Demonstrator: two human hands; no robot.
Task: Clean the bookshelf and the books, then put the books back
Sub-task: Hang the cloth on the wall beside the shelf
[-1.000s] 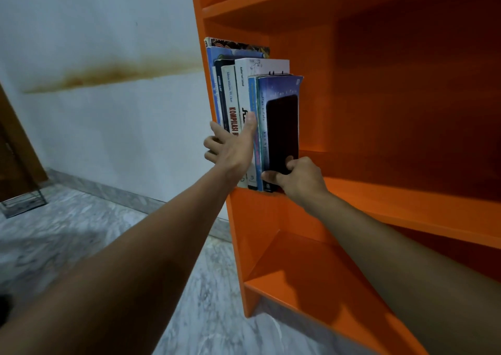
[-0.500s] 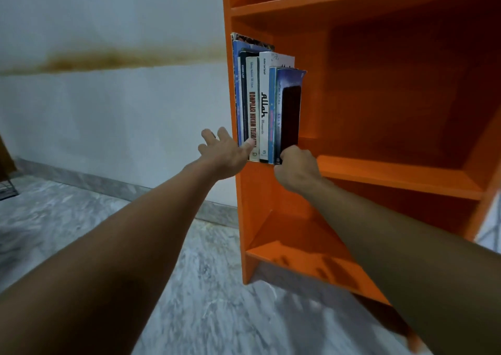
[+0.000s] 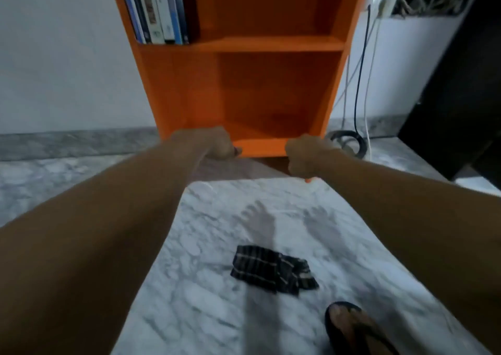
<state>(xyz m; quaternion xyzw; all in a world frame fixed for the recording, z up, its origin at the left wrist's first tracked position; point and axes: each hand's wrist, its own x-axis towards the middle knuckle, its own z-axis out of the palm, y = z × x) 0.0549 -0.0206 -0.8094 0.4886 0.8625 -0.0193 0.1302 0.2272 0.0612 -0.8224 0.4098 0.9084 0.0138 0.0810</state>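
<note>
Looking down at orange bookshelf (image 3: pixel 189 89) on marble floor (image 3: pixel 200 259). Holding its bottom front edge with both: left grip (image 3: pixel 214 144) curled at the left corner, right grip (image 3: pixel 306 154) curled at the right corner, sliver of orange showing under the fist. Too blurred to read finger placement. Books (image 3: pixel 157 10) upright at left end of the upper shelf, against the side panel. Crumpled dark striped cloth (image 3: pixel 273 272) on the floor, apart from the bookshelf, between the forearms. Sandalled foot (image 3: pixel 352 325) just right of it. Cables (image 3: pixel 360 56) down the wall right of the bookshelf, coil (image 3: pixel 348 142) at the bottom right corner.
</note>
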